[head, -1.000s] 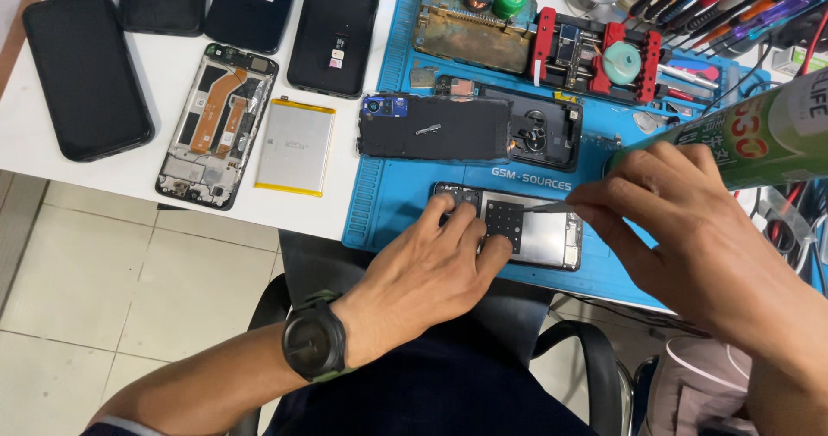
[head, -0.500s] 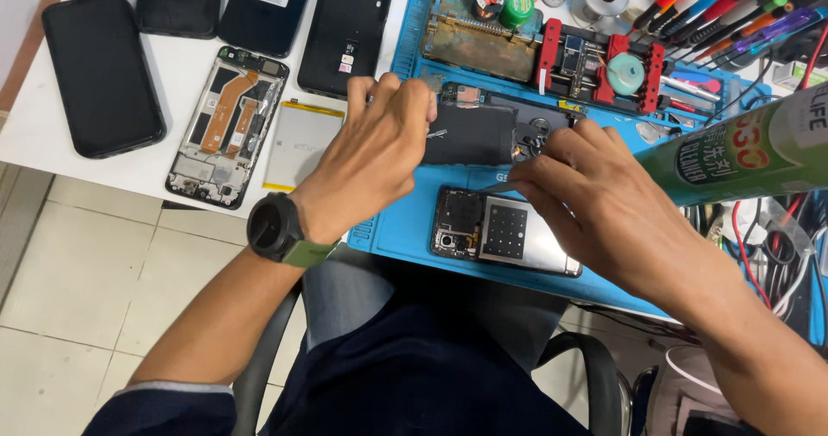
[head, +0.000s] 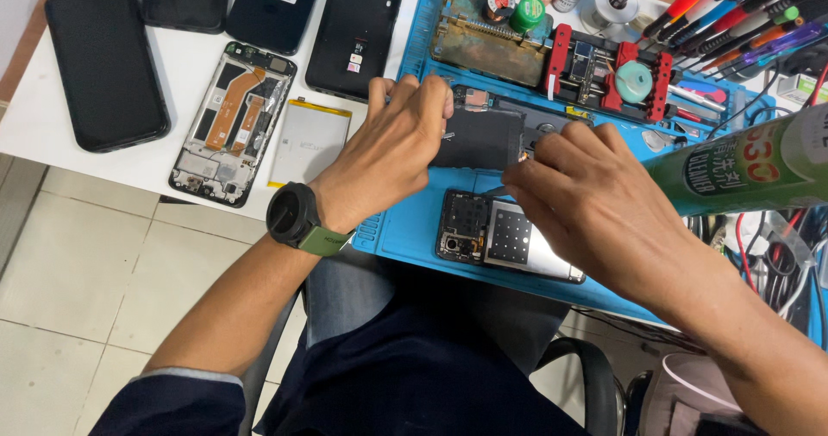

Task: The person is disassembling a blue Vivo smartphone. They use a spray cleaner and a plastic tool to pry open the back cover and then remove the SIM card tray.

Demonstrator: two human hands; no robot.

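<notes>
My left hand, with a dark watch on the wrist, rests its fingers on the left end of an opened black phone body lying on the blue work mat. My right hand pinches a thin metal tool whose tip meets that phone's right part. What the left fingers grip is hidden. Nearer me on the mat lies a second opened phone with a silver plate and a camera module, untouched.
A stripped phone frame and a flat battery lie on the white table, with several black phones behind. A metal jig, red clamp holder, screwdrivers and a green spray can crowd the right.
Both hands left the nearer silver-plated phone and went up to the black phone body farther back. The right hand now holds a tool tip against it.
</notes>
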